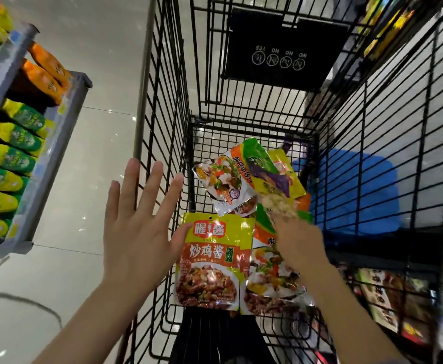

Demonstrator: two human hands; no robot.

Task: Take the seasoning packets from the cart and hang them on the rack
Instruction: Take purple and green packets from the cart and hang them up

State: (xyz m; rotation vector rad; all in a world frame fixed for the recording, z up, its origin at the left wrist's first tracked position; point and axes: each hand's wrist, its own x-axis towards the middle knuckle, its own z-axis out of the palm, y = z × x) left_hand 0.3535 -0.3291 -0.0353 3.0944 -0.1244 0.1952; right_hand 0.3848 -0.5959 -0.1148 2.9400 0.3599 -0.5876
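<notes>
- Inside the black wire cart, seen from above, lie several seasoning packets; everything below is placed relative to this cart.
- Nearest the cart's close end, a yellow-and-red packet with a picture of a brown chicken dish stands roughly upright, facing the camera.
- The left hand is spread wide over the cart's left wall, fingers straight and apart; its thumb touches the left edge of that yellow-and-red packet, and nothing is clasped.
- The right hand reaches into the cart's middle and is blurred; its fingers seem to close on a green-and-orange packet just right of the yellow-and-red one, but the hold cannot be made out for certain.
- Farther down the cart, a white-and-orange packet lies tilted, and a green-and-purple packet overlaps its right side.
- On the cart's far wall hangs a black flap printed with round warning icons.
- Left of the cart, across pale floor tiles, shelves hold rows of yellow-green and orange bags.
- Right of the cart, beyond its wire wall, sits a blue shape, too blurred to identify.
</notes>
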